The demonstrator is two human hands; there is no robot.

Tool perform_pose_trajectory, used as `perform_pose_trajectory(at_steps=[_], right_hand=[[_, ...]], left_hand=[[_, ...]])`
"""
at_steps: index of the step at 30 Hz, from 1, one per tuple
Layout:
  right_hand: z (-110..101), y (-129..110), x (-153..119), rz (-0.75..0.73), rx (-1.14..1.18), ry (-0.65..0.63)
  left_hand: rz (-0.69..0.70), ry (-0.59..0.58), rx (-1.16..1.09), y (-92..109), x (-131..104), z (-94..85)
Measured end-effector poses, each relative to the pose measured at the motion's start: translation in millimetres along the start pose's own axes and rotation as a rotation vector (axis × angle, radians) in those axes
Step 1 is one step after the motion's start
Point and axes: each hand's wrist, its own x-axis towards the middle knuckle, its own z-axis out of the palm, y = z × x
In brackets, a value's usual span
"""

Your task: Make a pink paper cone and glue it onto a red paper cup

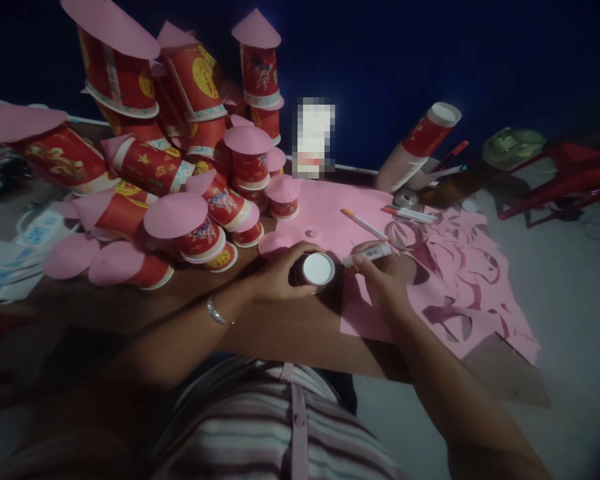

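My left hand [285, 275] is wrapped round the side of a paper cup [318, 269], whose round white end faces up. Most of the cup's wall is hidden by my fingers and by shadow. In my right hand [383, 277] is a small white tube [376, 253] that looks like a glue tube, gripped between thumb and fingers. Its narrow end points left at the cup, a short gap apart from it. Beneath the right hand lies pink paper [360, 310]. A pink paper disc or cone [275, 245] lies just beyond my left hand.
Many red cups with pink paper cones [175, 217] crowd the table's left side, some stacked. A tall cup stack [415, 147] leans at the back right. Pens [364, 225] lie on pink paper near cut-out scraps [475, 267]. A red stool [565, 177] stands at right.
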Motion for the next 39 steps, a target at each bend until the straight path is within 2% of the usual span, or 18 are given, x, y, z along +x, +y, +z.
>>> perform_pose_trajectory(at_steps=[6, 12, 15, 24, 39], right_hand=[[2.7, -0.9, -3.4, 0.001, 0.007, -0.020], [5.8, -7.3, -6.3, -0.037, -0.036, -0.038], [6.5, -10.5, -7.1, -0.074, -0.111, -0.050], [5.7, -15.0, -10.3, -0.208, -0.238, -0.080], [7.4, -22.1, -9.3, -0.187, -0.337, -0.065]], left_hand=[[-0.059, -0.047, -0.083, -3.7, -2.2, 1.9], [-0.087, 0.013, -0.046, -5.0, 0.0, 4.0], [-0.102, 0.000, -0.011, -2.8, 0.9, 3.7], [-0.043, -0.011, 0.025, -4.0, 0.4, 1.8], [-0.092, -0.036, 0.076, 4.6, 1.6, -2.5]])
